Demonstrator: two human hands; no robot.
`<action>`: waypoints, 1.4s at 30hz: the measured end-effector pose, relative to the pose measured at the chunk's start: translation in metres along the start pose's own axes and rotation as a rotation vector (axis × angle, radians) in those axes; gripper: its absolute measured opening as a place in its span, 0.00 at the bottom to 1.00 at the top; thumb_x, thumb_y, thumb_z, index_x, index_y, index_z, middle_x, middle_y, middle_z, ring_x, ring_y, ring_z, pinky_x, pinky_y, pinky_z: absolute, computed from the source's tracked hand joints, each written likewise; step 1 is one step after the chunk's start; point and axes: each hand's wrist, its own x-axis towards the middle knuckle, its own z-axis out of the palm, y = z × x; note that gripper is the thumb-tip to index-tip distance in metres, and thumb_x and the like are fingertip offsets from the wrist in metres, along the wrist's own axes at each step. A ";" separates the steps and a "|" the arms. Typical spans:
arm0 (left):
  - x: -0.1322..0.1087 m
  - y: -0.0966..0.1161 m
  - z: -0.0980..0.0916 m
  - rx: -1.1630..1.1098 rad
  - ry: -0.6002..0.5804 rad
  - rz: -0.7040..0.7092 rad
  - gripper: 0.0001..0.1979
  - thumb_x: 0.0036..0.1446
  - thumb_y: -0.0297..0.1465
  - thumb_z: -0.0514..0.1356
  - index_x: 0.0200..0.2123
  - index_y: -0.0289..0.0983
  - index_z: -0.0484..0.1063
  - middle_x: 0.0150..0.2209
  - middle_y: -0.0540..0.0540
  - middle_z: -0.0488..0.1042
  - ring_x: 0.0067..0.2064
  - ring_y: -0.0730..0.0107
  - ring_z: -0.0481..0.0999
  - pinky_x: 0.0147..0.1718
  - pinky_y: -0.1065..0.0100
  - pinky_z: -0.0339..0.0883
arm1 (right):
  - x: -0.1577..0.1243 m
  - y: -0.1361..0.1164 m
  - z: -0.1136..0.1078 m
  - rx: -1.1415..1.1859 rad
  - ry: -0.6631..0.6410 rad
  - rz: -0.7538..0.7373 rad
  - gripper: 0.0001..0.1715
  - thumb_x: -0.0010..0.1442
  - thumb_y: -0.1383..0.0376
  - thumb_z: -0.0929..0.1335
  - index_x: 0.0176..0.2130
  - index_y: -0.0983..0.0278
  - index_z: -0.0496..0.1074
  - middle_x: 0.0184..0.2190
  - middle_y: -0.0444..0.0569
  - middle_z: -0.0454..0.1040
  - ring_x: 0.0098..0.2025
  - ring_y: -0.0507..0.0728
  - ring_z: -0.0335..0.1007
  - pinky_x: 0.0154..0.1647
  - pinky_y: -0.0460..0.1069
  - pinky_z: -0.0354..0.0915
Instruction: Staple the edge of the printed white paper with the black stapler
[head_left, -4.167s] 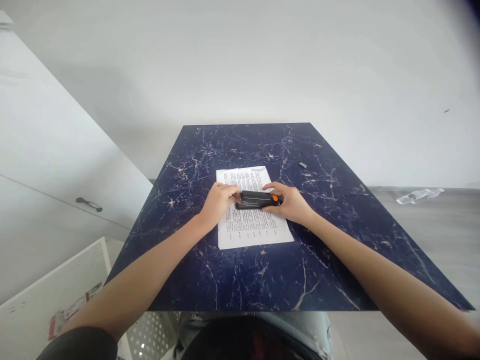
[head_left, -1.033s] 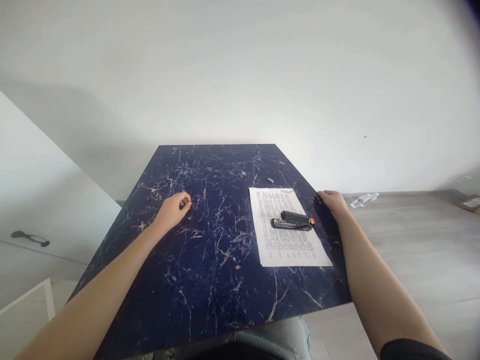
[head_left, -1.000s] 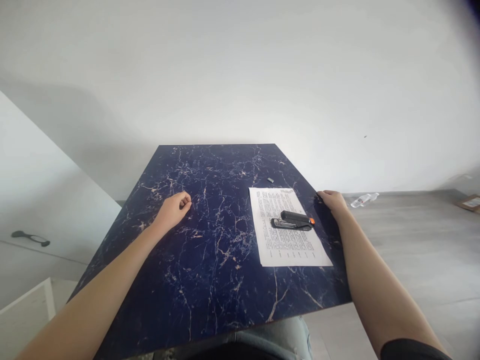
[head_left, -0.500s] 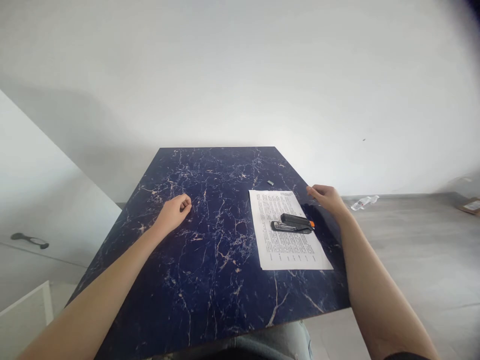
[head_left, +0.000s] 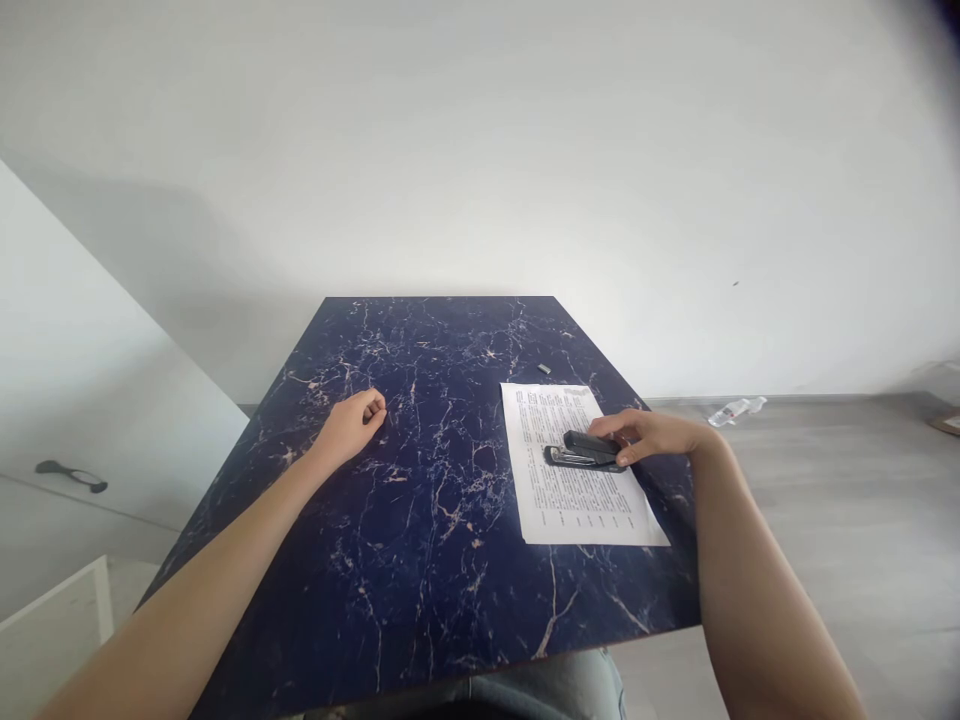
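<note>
A black stapler (head_left: 579,452) lies with its top arm raised on a printed sheet of paper (head_left: 536,490). My right hand (head_left: 651,434) reaches in from the right and grips the stapler's rear end, thumb on the near side and fingers on the far side. The orange part at that end is hidden by the hand. On the left of the table, my left hand (head_left: 350,428) rests with its fingers loosely curled closed and nothing visible in them. Beyond the paper's top edge sits a small grey piece, like a strip of staples (head_left: 544,368).
The dark blue marbled table (head_left: 420,560) touches or nearly touches the white wall (head_left: 480,150). At left is a white cabinet with a dark handle (head_left: 71,475). A clear plastic wrapper (head_left: 736,410) lies on the grey floor to the right.
My right hand has moved from the table's right edge inward onto the stapler's rear end and closed round it. My left hand stays where it was. The view has shifted slightly.
</note>
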 end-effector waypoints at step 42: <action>0.005 -0.004 0.001 -0.172 0.155 -0.082 0.10 0.61 0.40 0.58 0.37 0.40 0.72 0.36 0.48 0.77 0.38 0.64 0.75 0.41 0.65 0.67 | 0.141 -0.069 0.097 0.158 0.260 -0.348 0.25 0.62 0.49 0.75 0.52 0.60 0.81 0.43 0.48 0.79 0.37 0.54 0.71 0.38 0.49 0.64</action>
